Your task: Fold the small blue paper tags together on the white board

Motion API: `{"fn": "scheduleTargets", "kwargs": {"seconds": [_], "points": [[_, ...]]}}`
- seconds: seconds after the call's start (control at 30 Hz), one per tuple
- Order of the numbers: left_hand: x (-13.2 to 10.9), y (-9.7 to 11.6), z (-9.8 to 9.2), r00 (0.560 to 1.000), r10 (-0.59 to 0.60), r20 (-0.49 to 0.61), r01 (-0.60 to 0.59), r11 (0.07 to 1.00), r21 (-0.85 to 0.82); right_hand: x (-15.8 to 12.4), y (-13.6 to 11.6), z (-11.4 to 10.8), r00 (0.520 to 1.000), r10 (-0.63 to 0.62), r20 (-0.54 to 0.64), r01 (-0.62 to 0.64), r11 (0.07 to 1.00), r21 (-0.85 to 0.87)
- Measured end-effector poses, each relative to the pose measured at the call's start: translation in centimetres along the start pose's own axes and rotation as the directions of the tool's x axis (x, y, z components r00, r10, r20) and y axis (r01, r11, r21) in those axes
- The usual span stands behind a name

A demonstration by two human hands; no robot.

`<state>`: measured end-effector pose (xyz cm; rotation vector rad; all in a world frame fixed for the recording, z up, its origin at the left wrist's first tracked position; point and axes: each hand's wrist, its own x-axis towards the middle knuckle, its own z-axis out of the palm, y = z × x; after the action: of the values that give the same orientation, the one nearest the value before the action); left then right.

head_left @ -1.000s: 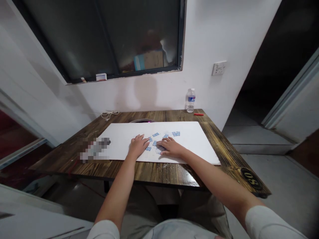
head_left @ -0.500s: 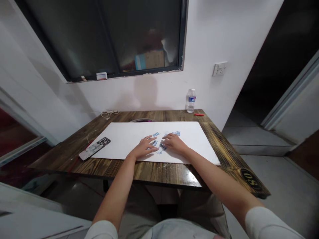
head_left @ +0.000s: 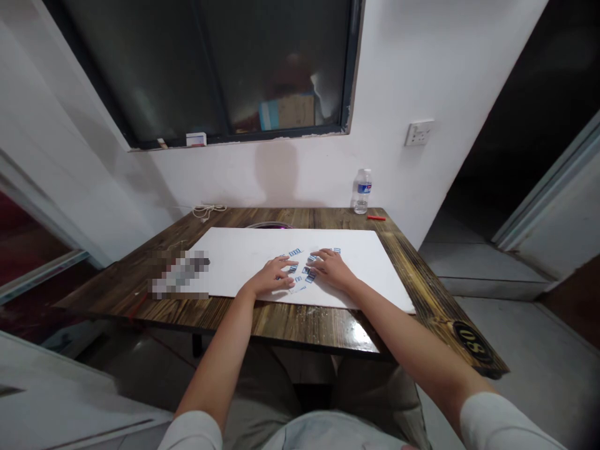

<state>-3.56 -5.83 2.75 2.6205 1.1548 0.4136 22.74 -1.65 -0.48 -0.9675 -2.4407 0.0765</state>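
Observation:
Several small flat white pieces with blue markings (head_left: 295,252) lie scattered on a white board (head_left: 244,250); their exact kind is too small to make out. My left hand (head_left: 270,275) rests low over the board with fingers spread, its fingertips beside or on the pieces at the left. Opposite it, my right hand (head_left: 332,269) has its fingers stretched and apart over other blue-marked pieces (head_left: 310,276). Parts of the pieces are hidden beneath both hands. Between the thumbs lies a small piece (head_left: 299,280) near the board's front edge.
The board lies on a dark wooden table (head_left: 323,325). A clear plastic bottle (head_left: 362,190) stands at the back right beside a red pen-like stick (head_left: 376,218). A white cable (head_left: 209,211) lies back left. Something pixelated (head_left: 180,275) overlaps the board's left edge. Behind are a wall and window.
Both hands stay over the pieces with small finger movements. Some pieces between the hands have shifted slightly and more of them show. The view has tilted a little.

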Motion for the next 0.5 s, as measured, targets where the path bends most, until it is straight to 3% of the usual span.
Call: {"fn": "scheduleTargets", "kwargs": {"seconds": [0.13, 0.3, 0.37, 0.43, 0.5], "points": [[0.0, -0.1, 0.0, 0.998, 0.009, -0.062, -0.009, 1.0, -0.002, 0.1, -0.2, 0.0, 0.996, -0.089, 0.011, 0.089, 0.995, 0.042], [0.4, -0.3, 0.3, 0.978, -0.007, -0.206, -0.007, 0.998, -0.068, 0.3, 0.4, 0.7, 0.998, -0.043, -0.046, 0.046, 0.997, 0.065], [0.5, -0.3, 0.5, 0.952, -0.077, -0.296, 0.038, 0.99, -0.137, 0.4, 0.9, 1.1, 0.994, 0.004, -0.109, 0.01, 0.991, 0.132], [0.5, -0.4, 0.6, 0.874, -0.245, -0.42, 0.15, 0.958, -0.246, 0.6, 1.2, 1.3, 0.982, 0.102, -0.158, -0.067, 0.975, 0.214], [0.2, -0.4, 0.6, 0.739, -0.452, -0.5, 0.277, 0.88, -0.386, 0.6, 1.4, 1.2, 0.96, 0.218, -0.177, -0.166, 0.949, 0.267]]}}
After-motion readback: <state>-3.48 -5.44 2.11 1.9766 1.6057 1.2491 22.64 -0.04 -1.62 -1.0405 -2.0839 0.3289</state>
